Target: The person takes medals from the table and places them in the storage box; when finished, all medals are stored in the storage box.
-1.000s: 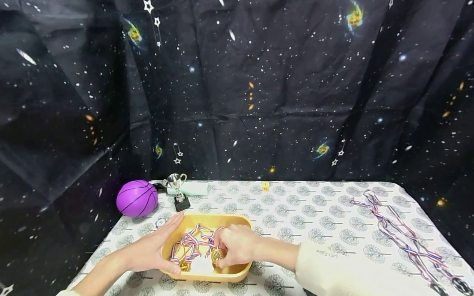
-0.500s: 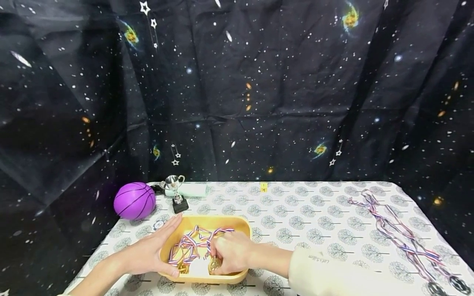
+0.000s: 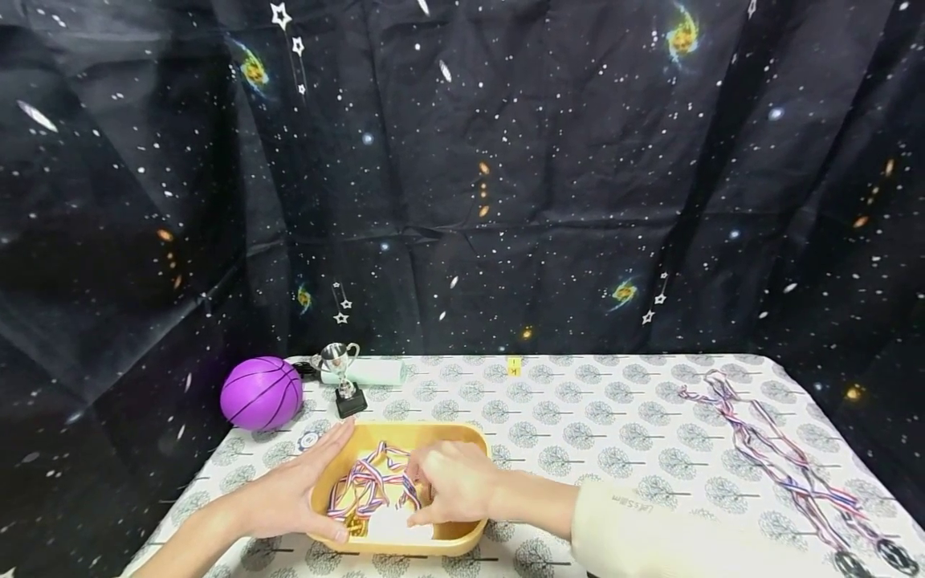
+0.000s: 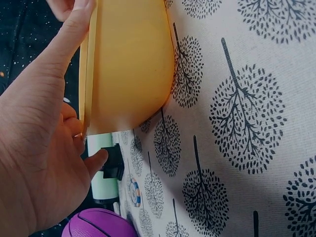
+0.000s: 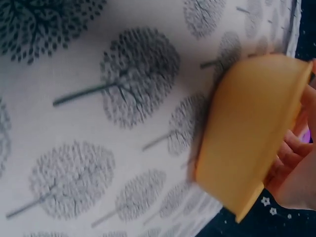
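Note:
A yellow basin [image 3: 405, 546] stands at the table's near edge, left of centre. Inside lie red, white and blue ribbons [image 3: 370, 474], a gold medal [image 3: 357, 526] at the left, and a white patch [image 3: 397, 526]. My left hand [image 3: 289, 490] rests along the basin's left rim, its fingers fairly straight and the thumb over the near corner. In the left wrist view the same hand [image 4: 49, 123] lies against the rim. My right hand [image 3: 455, 486] reaches into the basin's right half, thumb and fingers apart beside a ribbon. Whatever lies under its fingers is hidden.
A purple ball [image 3: 262, 393] and a silver trophy cup [image 3: 340, 373] on a black base stand at the back left, near a pale green cylinder [image 3: 376, 372]. Medals [image 3: 896, 555] with tangled ribbons [image 3: 766, 449] lie at the right. A yellow tag [image 3: 514, 367] lies at the back.
My right hand goes lower into the basin, and the gold medal seen at its fingers before is now out of sight. My left hand keeps its place on the rim.

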Demonstrator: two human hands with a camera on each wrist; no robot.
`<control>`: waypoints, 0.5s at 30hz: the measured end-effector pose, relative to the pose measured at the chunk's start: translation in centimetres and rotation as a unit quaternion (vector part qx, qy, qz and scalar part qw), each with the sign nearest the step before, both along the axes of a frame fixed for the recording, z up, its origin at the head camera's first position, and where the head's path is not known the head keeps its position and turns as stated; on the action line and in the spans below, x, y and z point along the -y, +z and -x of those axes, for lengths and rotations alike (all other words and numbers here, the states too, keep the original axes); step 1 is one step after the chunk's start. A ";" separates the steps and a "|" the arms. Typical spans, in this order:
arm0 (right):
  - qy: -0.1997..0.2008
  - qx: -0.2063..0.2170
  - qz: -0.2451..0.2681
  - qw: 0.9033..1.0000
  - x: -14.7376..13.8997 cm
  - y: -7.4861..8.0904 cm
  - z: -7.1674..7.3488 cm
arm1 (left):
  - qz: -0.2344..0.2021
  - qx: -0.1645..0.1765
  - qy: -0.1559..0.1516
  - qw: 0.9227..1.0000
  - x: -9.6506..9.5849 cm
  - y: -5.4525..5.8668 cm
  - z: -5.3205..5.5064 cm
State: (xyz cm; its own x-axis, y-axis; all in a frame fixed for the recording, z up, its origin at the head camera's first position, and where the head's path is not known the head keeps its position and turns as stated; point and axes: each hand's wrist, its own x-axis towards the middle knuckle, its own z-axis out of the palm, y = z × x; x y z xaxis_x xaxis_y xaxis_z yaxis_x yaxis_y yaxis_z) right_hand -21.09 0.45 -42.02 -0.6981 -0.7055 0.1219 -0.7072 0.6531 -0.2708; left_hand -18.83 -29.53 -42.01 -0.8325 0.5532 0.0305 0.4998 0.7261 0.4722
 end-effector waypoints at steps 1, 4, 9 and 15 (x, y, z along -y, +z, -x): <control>-0.002 0.004 0.013 1.000 -0.2 0.4 0.2 | -0.001 -0.002 -0.002 1.000 0.0 0.0 0.0; -0.009 0.016 0.040 0.999 -1.0 1.3 0.7 | 0.000 -0.006 -0.004 1.000 0.0 0.0 0.0; -0.028 0.044 0.066 0.996 -2.6 2.6 1.6 | 0.005 -0.004 0.001 1.000 0.0 0.0 0.1; -0.043 0.086 0.144 0.985 -4.7 4.1 2.5 | 0.001 -0.006 -0.006 1.000 -0.1 0.2 0.0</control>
